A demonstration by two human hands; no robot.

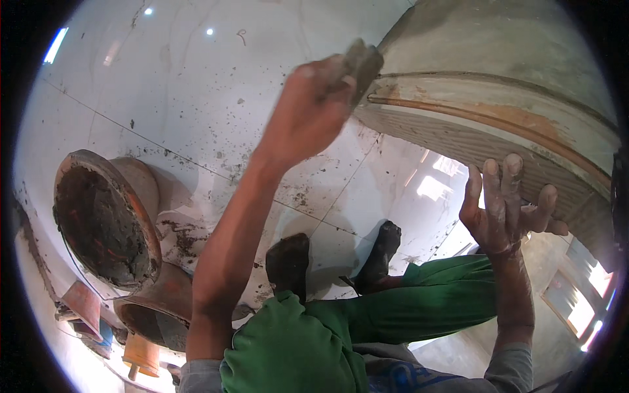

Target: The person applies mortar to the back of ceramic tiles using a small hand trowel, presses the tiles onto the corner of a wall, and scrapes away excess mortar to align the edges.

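Note:
My left hand (313,108) is closed around a grey, mortar-smeared block (364,65), blurred by motion, so its exact kind is unclear. The block is at the near-left end of a plastered ledge (498,39), by its edge. A thin brown strip (485,119) runs along the ledge's side, above a ribbed grey face (452,141). My right hand (508,206) has its fingers spread, with grey residue on them, and holds nothing. Its fingertips overlap the ribbed face in the picture; whether they touch it I cannot tell.
At the left, a wide tub of wet grey mortar (98,223) leans toward me, with a second bucket (160,308) below it. A yellow container (141,354) stands lower down. Mortar crumbs dot the white tiled floor (196,131). My feet, in dark coverings (288,262), rest on the tiles.

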